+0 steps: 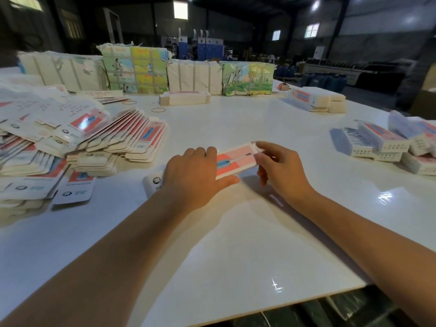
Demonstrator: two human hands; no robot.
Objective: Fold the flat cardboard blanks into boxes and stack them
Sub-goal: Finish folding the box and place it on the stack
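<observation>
On the white bench (236, 244), just ahead of you, a pink-and-white cardboard blank (233, 159) lies slanted between your two hands, its far end raised a little off the surface. Your left hand (193, 175) lies over its near end with the fingers fairly straight and laid across the top, the thumb stretched along the near edge; a white flap with a round logo shows under the wrist. Your right hand (280, 171) has its fingers curled, and the fingertips pinch the far end of the blank at its corner.

To your left, a big heap of flat blanks (77, 142) fans out across the bench, overlapping like roof tiles. To your right, folded boxes (387, 142) sit stacked in a low pile near the bench edge. Further back lies a small banded stack of blanks (185, 98), with two rubber bands (158, 110) loose on the bench near it. Another stack (317, 100) sits at the far right. Along the far side stand wrapped bundles (134, 69), some printed with coloured pictures.
</observation>
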